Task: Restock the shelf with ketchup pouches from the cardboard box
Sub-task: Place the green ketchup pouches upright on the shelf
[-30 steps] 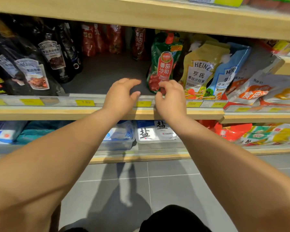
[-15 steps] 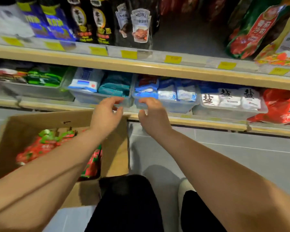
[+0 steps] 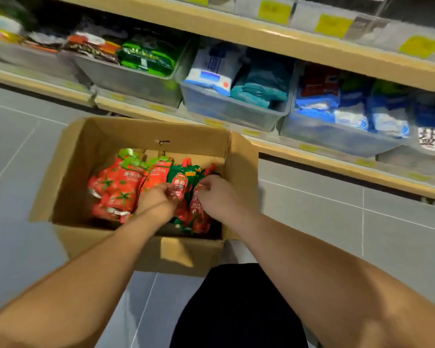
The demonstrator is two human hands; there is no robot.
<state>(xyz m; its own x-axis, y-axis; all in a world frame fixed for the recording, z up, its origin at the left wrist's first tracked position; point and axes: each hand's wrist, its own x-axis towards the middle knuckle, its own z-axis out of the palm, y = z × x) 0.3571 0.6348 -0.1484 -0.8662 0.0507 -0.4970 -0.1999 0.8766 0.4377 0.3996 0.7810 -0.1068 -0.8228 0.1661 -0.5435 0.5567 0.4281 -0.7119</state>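
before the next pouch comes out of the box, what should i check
1. Cardboard box open, flaps out of the way: ok.
2. Left hand on a pouch: ok, fingers curled on the green-topped pouch.
3. Right hand on a pouch: ok, it pinches the red pouch alongside.
4. Grips firm enough to lift: cannot tell, blurred.
5. Free spot on the ketchup shelf: cannot tell, out of view.

Head camera, angled steeply down, close above cardboard box [image 3: 91, 146], shelf [image 3: 236, 28] ahead.
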